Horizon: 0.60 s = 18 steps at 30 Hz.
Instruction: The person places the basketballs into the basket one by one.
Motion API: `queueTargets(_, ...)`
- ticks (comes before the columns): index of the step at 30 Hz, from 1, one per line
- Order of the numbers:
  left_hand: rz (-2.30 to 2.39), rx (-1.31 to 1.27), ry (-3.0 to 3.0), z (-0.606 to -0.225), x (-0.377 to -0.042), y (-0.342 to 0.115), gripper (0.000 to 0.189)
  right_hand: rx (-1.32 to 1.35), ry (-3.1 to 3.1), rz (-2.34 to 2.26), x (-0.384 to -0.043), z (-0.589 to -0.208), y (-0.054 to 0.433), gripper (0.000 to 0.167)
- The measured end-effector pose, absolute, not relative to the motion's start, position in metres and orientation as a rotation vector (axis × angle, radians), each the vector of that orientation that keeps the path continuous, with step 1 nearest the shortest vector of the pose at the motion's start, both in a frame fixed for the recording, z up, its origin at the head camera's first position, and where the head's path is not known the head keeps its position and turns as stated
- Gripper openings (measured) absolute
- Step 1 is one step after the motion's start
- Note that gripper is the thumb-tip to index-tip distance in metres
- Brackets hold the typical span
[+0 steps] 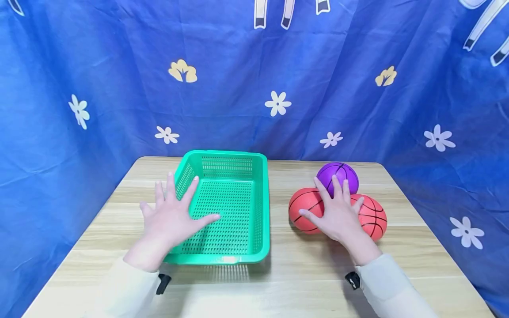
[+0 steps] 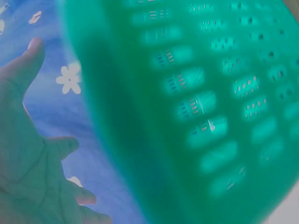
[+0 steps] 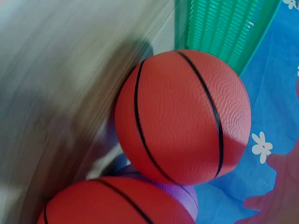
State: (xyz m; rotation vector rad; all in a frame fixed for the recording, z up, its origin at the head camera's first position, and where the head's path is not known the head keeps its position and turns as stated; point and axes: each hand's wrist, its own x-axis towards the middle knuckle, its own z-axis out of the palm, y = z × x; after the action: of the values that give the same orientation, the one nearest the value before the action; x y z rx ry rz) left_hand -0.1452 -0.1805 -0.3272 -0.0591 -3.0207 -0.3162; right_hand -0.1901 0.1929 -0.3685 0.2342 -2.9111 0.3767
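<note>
Over the left side of a green plastic basket (image 1: 265, 207), my left hand (image 1: 171, 221) is held palm down, its fingers and thumb spread wide. That basket's perforated wall (image 2: 196, 107) fills most of the left wrist view beside the palm. My right hand (image 1: 338, 216) has its fingers spread above three small basketballs, holding none of them. A red ball (image 1: 303, 207) lies left of it, another red ball (image 1: 374, 218) to its right, and a purple ball (image 1: 338, 172) behind. In the right wrist view, the nearer red basketball (image 3: 187, 116) partly covers the purple one (image 3: 184, 196).
Basket and balls rest on a light wooden table (image 1: 286, 287). A blue curtain (image 1: 230, 106) with white flowers hangs behind and along both sides. Dark straps (image 1: 163, 284) show at the cuffs of the pale sleeves.
</note>
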Motion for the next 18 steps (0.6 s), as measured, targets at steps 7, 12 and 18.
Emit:
queueTargets(7, -0.25, -0.055, -3.037, -0.32, -0.142, -0.199, 0.113, 0.249, -2.879, 0.389, -0.19, -0.364, 0.21, 0.097)
queueTargets(12, -0.264, -0.04, -3.03, -0.318, -0.143, -0.213, 0.113, 0.243, -2.861, 0.383, -0.192, -0.361, 0.221, 0.099)
queueTargets(18, -0.249, -0.053, -2.997, -0.318, -0.148, -0.232, 0.112, 0.217, -2.869, 0.349, -0.191, -0.356, 0.236, 0.099)
